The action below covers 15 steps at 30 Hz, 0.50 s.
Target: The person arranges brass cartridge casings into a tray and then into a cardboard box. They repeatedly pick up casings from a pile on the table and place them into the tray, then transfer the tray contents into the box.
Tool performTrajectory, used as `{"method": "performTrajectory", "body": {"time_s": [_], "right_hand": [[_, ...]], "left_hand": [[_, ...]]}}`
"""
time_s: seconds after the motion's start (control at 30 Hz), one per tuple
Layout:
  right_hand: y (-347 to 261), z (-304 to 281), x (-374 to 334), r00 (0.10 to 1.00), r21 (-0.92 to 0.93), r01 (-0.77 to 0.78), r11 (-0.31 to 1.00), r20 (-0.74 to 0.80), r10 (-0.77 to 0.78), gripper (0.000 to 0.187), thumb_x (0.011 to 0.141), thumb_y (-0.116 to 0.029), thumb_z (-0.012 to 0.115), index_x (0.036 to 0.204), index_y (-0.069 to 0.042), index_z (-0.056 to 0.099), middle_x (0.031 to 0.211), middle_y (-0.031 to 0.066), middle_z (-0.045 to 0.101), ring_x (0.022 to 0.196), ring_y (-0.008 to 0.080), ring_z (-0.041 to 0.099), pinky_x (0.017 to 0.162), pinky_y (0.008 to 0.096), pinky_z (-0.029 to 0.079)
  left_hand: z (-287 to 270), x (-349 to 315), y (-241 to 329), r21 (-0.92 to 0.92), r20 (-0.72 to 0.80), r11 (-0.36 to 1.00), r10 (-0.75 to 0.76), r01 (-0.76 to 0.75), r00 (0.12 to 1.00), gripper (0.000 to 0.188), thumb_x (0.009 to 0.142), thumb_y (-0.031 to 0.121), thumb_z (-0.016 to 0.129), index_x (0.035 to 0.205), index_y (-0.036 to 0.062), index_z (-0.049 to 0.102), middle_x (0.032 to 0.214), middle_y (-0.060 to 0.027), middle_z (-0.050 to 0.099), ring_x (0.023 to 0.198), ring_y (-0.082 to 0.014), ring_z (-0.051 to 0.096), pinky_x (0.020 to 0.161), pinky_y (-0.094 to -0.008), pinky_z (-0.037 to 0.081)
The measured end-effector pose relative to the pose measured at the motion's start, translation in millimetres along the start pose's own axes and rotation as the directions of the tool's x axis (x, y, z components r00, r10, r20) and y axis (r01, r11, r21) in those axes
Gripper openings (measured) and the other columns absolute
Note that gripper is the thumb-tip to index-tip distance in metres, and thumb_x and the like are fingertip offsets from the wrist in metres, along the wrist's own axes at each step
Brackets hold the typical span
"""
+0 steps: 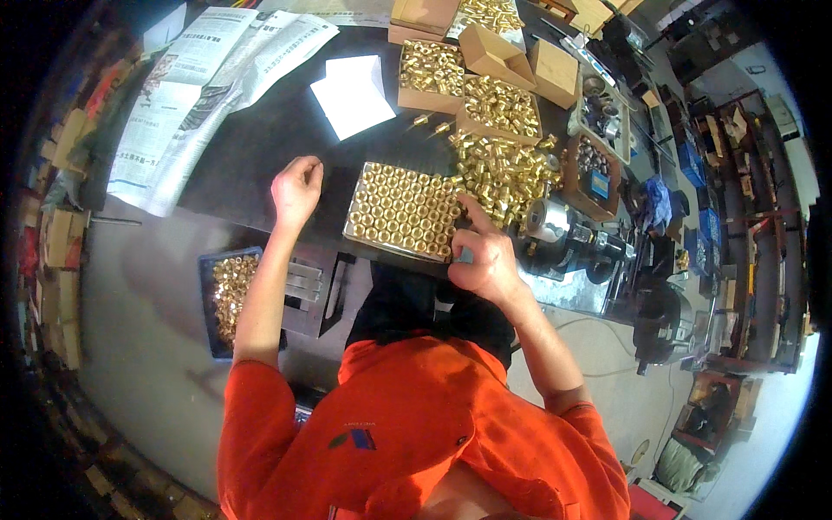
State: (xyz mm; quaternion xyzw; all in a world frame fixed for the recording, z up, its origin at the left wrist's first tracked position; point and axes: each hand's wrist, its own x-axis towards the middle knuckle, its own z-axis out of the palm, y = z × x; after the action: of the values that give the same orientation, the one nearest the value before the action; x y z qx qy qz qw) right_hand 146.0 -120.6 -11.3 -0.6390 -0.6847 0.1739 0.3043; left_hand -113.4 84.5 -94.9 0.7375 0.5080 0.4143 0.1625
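A shallow box (350, 227) stands at the near edge of the dark table, filled with rows of upright brass fittings (400, 204). My right hand (487, 260) is at the box's right side, its index finger reaching to the fittings along that edge. Its other fingers are curled in, with a small bluish-grey patch (466, 255) showing by them that I cannot identify. To the left of the box, my left hand (297, 189) hovers with fingers curled closed; what is inside, if anything, is hidden. A loose heap of brass fittings (503, 176) lies beyond my right hand.
Cardboard boxes of brass pieces (431, 69) stand behind the heap. White paper sheets (354, 97) and newspaper (195, 95) lie at the far left. A metal machine (572, 232) stands at right. Below the table at left is a blue bin (209, 303) of brass parts.
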Motion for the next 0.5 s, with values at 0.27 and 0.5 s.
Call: {"method": "performTrajectory", "body": {"time_s": [0.27, 0.5], "right_hand": [[1.1, -0.1, 0.8, 1.000, -0.013, 0.011, 1.000, -0.001, -0.011, 0.018, 0.052, -0.010, 0.067, 0.062, -0.007, 0.052, 0.139, 0.0246, 0.044, 0.078, 0.0360, 0.065, 0.066, 0.0397, 0.052], [-0.1, -0.3, 0.7, 1.000, -0.005, 0.002, 1.000, 0.005, -0.002, 0.019, 0.052, -0.011, 0.068, 0.062, -0.007, 0.053, 0.139, 0.0242, 0.043, 0.085, 0.0375, 0.065, 0.069, 0.0397, 0.053]], "left_hand": [[0.3, 0.3, -0.2, 0.000, 0.001, 1.000, 0.005, -0.005, 1.000, 0.006, 0.080, 0.012, 0.067, 0.084, 0.0075, 0.067, 0.079, -0.0075, 0.066, 0.065, -0.0242, 0.064, 0.060, -0.0333, 0.049], [0.6, 0.1, 0.5, -0.017, -0.010, 1.000, 0.003, -0.003, 1.000, 0.005, 0.080, 0.011, 0.067, 0.083, 0.0078, 0.067, 0.080, -0.0069, 0.067, 0.065, -0.0243, 0.065, 0.060, -0.0329, 0.049]]}}
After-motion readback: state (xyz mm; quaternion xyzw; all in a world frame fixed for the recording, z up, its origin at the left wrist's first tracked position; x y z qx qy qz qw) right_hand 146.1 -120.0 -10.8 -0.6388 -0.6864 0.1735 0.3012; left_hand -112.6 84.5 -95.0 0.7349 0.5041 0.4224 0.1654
